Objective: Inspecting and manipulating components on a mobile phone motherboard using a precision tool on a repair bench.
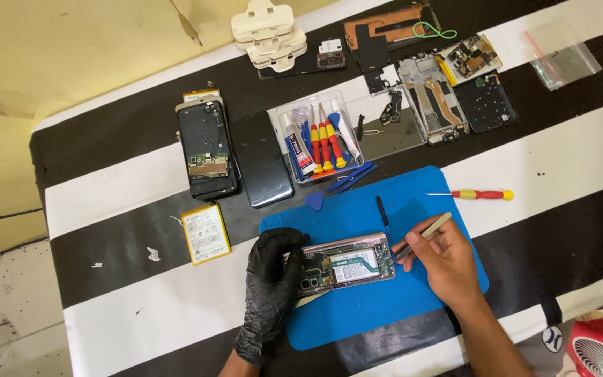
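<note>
- The right hand [447, 260], bare, pinched a pair of pale tweezers [423, 234] between thumb and forefinger, fingers drawn narrow around the shaft; the tips sat at the right end of the opened phone [347, 264].
- The left hand [273, 276], in a black glove, clamped the left end of that phone, fingers curled over its top edge and thumb beneath, holding it flat on the blue mat [378, 321].
- The phone lay back-off near the middle of the mat, its battery and boards exposed.
- Likely risk, as a judgement: the tweezer tips could slip on the small parts at the phone's end and scratch a board or tear a thin ribbon, since the pinch was fine and the work area crowded.
- A second risk: metal tips touching the battery could pierce or short it if the hand pushed too hard.
- A loose black tool [383, 216] lay just beside the working hand and could be knocked off the mat.
- Counted on the mat: one phone, one blue pick [314, 201].
- One red-and-yellow screwdriver [481, 195] lay off the mat to the right.
- The clear tray [319, 139] held about three more such screwdrivers and one glue tube.
- One loose battery [206, 233] lay left of the mat; two dark phone bodies [207, 150] stood above it.
</note>
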